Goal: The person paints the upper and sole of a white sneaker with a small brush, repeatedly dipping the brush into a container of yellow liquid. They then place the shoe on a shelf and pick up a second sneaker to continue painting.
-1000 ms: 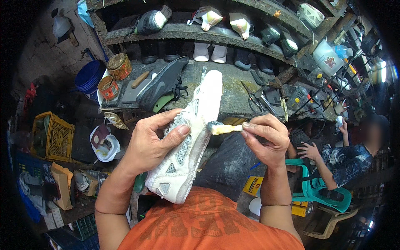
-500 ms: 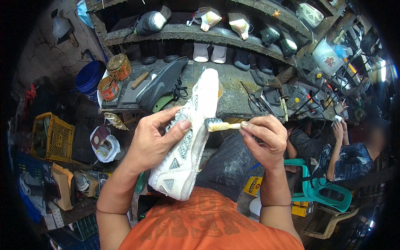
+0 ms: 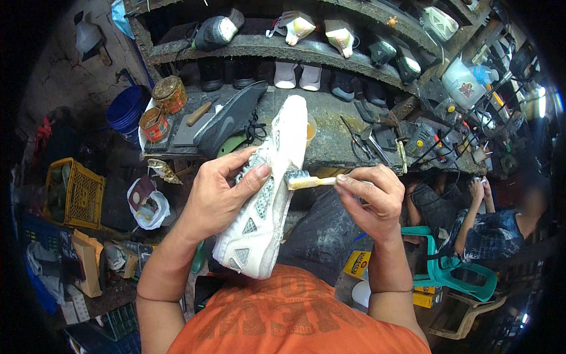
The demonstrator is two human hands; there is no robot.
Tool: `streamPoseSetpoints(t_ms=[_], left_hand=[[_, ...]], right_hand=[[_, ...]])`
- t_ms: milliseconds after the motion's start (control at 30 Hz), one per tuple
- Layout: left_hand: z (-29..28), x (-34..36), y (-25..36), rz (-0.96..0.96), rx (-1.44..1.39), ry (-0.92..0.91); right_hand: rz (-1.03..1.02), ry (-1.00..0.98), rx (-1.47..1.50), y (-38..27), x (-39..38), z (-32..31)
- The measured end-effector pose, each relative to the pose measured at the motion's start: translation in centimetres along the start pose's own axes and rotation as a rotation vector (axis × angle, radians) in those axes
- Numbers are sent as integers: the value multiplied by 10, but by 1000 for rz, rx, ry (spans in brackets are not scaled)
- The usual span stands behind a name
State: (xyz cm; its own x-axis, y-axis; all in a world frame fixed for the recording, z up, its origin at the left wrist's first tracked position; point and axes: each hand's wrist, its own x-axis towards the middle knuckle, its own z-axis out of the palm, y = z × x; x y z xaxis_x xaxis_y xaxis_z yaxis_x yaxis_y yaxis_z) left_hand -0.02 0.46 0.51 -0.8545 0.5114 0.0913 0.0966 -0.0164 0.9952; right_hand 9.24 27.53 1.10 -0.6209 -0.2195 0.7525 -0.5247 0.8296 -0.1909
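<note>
My left hand (image 3: 227, 189) is closed round the middle of a white sneaker (image 3: 250, 236) with grey mesh panels, thumb on its upper. The shoe is tilted, toe pointing away toward the workbench and heel close to my orange shirt. Between the fingertips of my right hand (image 3: 374, 194) is the pale handle of a small brush (image 3: 315, 182). Its dark bristles touch the side of the sneaker along the sole edge, near mid-length. Behind the toe, a small cup (image 3: 311, 131) with yellowish contents is partly hidden.
On the workbench (image 3: 333, 144) stand a black sneaker (image 3: 227, 121), two rusty cans (image 3: 154, 125) and pliers (image 3: 359, 144). Shelves (image 3: 259, 44) of shoes rise behind. At the right another person (image 3: 489, 230) sits by a green plastic chair (image 3: 451, 274). A yellow crate (image 3: 76, 192) is at the left.
The brush and my right hand have shifted slightly left against the shoe's side. The sneaker has turned a little in my left hand. The other person's hands have moved lower.
</note>
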Motion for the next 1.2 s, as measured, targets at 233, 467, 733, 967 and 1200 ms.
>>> streamPoseSetpoints(t_ms=[233, 467, 733, 967, 1200], left_hand=[[-1, 1, 1, -34, 13, 0], [0, 4, -5, 7, 37, 20], [1, 6, -6, 3, 16, 34], [1, 7, -4, 14, -2, 24], [0, 8, -4, 21, 31, 31]], right_hand=[[-13, -15, -16, -2, 0, 0], [-16, -47, -9, -3, -3, 0], [-22, -53, 2, -5, -4, 1], [-14, -96, 28, -7, -5, 0], [-22, -128, 59, -9, -4, -1]])
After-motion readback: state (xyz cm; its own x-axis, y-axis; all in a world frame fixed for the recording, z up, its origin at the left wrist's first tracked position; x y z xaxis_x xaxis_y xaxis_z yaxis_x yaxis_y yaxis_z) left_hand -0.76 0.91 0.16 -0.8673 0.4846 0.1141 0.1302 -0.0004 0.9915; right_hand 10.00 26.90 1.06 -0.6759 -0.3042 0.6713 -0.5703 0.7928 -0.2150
